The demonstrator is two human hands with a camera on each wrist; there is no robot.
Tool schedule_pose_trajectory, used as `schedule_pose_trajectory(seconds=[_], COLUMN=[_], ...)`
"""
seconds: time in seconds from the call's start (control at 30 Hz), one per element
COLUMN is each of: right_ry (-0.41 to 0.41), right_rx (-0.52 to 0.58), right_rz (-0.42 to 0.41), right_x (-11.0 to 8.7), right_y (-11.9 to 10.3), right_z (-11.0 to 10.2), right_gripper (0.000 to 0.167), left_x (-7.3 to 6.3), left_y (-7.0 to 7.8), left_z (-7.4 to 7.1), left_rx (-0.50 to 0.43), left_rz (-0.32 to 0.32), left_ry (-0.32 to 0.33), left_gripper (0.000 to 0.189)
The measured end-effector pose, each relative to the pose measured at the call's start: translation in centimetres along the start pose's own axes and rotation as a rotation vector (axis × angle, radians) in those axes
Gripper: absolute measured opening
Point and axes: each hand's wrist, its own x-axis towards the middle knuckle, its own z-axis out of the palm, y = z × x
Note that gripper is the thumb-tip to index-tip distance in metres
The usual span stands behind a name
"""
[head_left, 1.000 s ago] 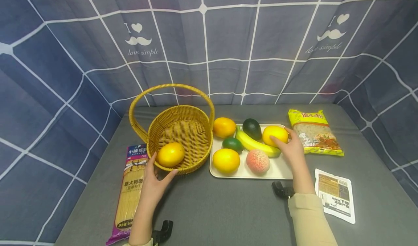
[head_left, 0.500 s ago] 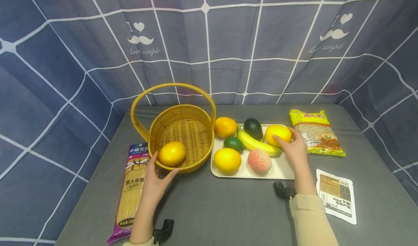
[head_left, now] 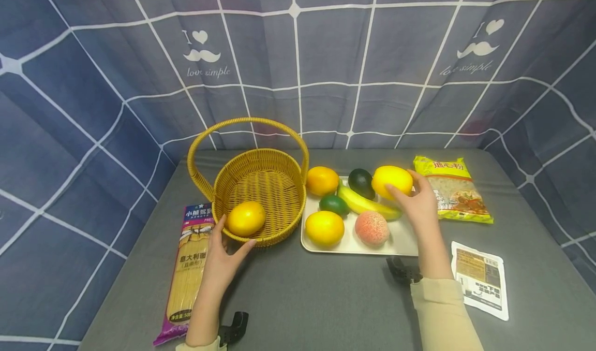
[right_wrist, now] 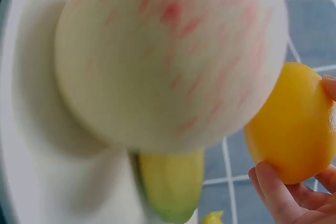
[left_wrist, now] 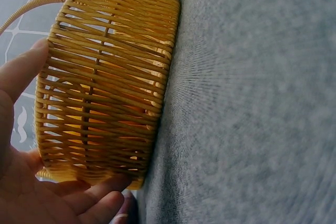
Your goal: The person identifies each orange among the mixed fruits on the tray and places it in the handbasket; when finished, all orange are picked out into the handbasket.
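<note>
Grey tabletop (head_left: 326, 299), left hand (head_left: 222, 260) holding wicker basket (head_left: 274, 195); right hand (head_left: 421, 200) gripping yellow fruit (head_left: 390, 179) above white tray (head_left: 400, 240)

The person's right sleeve (head_left: 446, 320) is pale beige with a broad, creased cuff (head_left: 435, 291); the left sleeve (head_left: 200, 346) matches (only a sliver of it shows). The left wrist mount (head_left: 234, 329) and the right wrist mount (head_left: 402, 271) are both small, black and hooked.

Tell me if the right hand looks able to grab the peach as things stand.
Probably not: the right hand grips a yellow fruit, though the peach sits uncovered on the tray nearby.
</note>
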Motion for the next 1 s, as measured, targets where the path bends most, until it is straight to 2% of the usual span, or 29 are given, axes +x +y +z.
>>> schedule_pose_trajectory(seconds=[0.33,0.73,1.0], right_ry=[-0.05,-0.21,-0.329], right_rx=[0.049,0.173,0.238], right_rz=[-0.082,-0.185,-0.165], right_x=[-1.9,-3.8,-4.6], right_y=[-3.3,-5.8,-7.1], right_z=[2.0,4.8,7.7], right_gripper=[0.076,0.072,0.071], left_x=[-0.1,0.1,0.0], left_y=[0.2,0.3,0.2], left_z=[0.0,0.0,0.0], left_rx=[-0.001,-0.015,-0.009], left_rz=[-0.012,-0.007,-0.015], left_ry=[0.003,-0.003,0.0], left_gripper=[0.099,0.099,0.1])
